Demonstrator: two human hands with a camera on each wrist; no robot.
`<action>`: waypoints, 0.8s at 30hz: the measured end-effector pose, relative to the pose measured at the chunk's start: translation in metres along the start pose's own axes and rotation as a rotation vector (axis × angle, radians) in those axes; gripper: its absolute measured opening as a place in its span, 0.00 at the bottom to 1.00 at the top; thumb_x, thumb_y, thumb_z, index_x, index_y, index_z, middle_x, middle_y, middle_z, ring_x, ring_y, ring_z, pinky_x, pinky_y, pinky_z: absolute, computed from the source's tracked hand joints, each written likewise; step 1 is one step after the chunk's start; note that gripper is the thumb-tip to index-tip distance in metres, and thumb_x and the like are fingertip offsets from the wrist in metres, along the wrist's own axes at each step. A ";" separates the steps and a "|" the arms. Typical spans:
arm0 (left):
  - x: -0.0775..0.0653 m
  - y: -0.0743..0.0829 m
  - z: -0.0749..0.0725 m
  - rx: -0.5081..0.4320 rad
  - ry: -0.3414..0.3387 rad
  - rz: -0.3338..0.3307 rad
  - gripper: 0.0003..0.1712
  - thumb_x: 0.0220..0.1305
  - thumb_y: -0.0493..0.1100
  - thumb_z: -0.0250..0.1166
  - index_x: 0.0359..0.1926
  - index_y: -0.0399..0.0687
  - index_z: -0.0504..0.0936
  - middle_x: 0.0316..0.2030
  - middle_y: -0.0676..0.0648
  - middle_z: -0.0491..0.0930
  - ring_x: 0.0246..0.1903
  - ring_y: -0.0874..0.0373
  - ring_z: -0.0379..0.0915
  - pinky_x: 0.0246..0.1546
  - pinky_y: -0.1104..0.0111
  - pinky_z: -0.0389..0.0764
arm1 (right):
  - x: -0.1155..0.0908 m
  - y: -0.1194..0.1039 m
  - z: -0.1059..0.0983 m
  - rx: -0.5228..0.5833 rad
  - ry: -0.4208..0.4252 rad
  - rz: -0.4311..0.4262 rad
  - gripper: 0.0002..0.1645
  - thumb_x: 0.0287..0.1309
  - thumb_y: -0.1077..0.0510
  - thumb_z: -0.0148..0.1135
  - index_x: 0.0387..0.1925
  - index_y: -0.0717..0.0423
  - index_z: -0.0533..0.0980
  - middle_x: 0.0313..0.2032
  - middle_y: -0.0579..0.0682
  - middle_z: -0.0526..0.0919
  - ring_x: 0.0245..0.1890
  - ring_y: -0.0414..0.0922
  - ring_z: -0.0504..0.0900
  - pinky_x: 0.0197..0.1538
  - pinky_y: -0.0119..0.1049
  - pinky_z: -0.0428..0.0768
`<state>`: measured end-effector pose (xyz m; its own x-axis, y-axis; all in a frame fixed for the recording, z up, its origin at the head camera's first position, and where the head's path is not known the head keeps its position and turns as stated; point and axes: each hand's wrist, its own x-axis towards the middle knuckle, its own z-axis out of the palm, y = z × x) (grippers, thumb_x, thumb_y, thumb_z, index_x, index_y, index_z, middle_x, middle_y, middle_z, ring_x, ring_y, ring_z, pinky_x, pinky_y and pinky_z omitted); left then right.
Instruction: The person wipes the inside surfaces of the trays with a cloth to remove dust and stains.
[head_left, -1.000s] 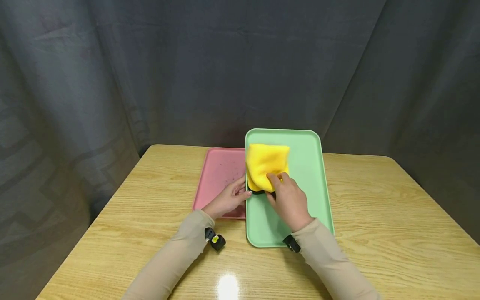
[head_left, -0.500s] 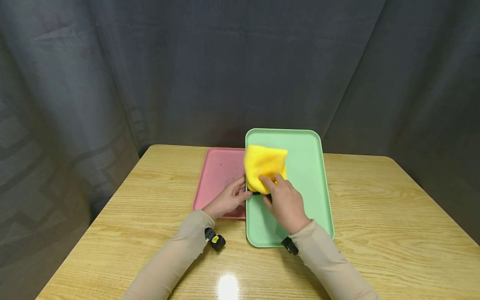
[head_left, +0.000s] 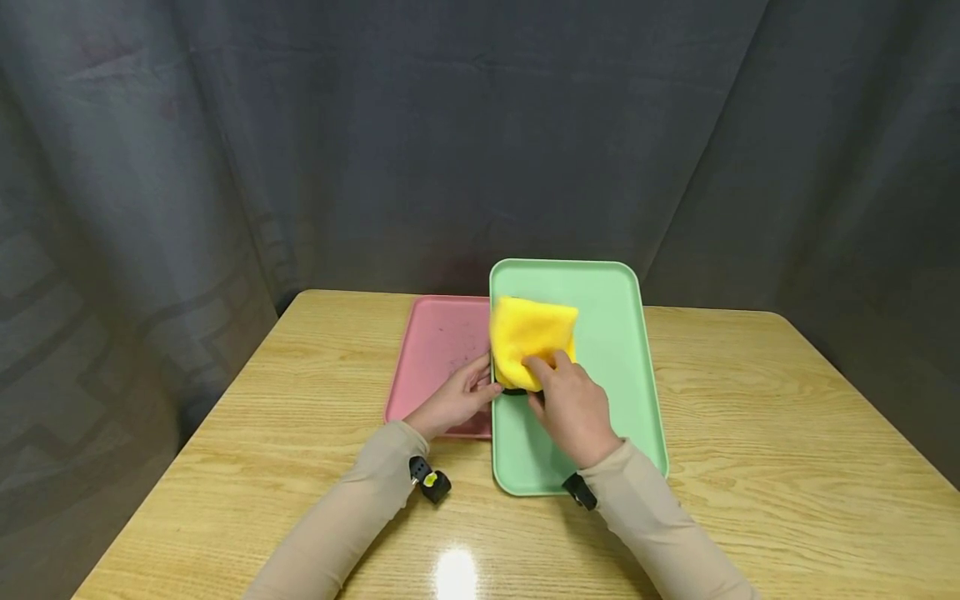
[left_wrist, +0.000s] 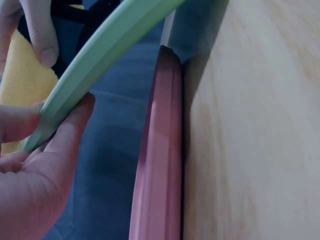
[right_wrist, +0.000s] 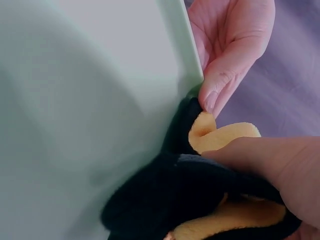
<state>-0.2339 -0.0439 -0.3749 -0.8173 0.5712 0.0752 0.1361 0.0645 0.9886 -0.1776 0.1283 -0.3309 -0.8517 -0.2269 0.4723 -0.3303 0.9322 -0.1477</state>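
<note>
My left hand pinches the left rim of a green tray, thumb on the inner side and fingers behind. In the left wrist view the green tray is raised and slanted, apart from the pink tray under it. The fingers of my right hand grip a folded cloth, yellow on one side and black on the other. Its black side lies against the inside of the green tray in the right wrist view, near my left thumb. The right palm is hidden in the head view.
The pink tray sits on the wooden table, partly covered by the green one, with dark marks on its surface. A grey curtain hangs behind the table and at its sides.
My right hand has shifted slightly left and towards me with the cloth, which moves a little over the green tray. The left hand keeps its hold on the rim.
</note>
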 end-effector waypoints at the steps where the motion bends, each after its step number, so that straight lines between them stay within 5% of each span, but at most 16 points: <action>1: 0.000 0.000 0.000 -0.003 -0.002 0.003 0.37 0.70 0.33 0.47 0.73 0.45 0.41 0.72 0.40 0.51 0.66 0.43 0.59 0.55 0.61 0.79 | 0.000 0.001 0.000 -0.001 -0.003 0.007 0.25 0.43 0.58 0.73 0.47 0.50 0.78 0.37 0.56 0.78 0.27 0.51 0.78 0.18 0.41 0.76; 24: 0.000 0.001 0.001 -0.038 0.017 0.003 0.37 0.69 0.31 0.47 0.74 0.46 0.41 0.72 0.41 0.52 0.66 0.43 0.60 0.55 0.60 0.78 | 0.006 0.030 -0.023 0.004 -0.129 0.154 0.19 0.47 0.64 0.62 0.44 0.57 0.71 0.33 0.62 0.74 0.13 0.50 0.67 0.13 0.37 0.64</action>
<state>-0.2329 -0.0429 -0.3740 -0.8261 0.5578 0.0805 0.1181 0.0317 0.9925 -0.1831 0.1614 -0.3126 -0.9375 -0.1158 0.3283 -0.1929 0.9578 -0.2131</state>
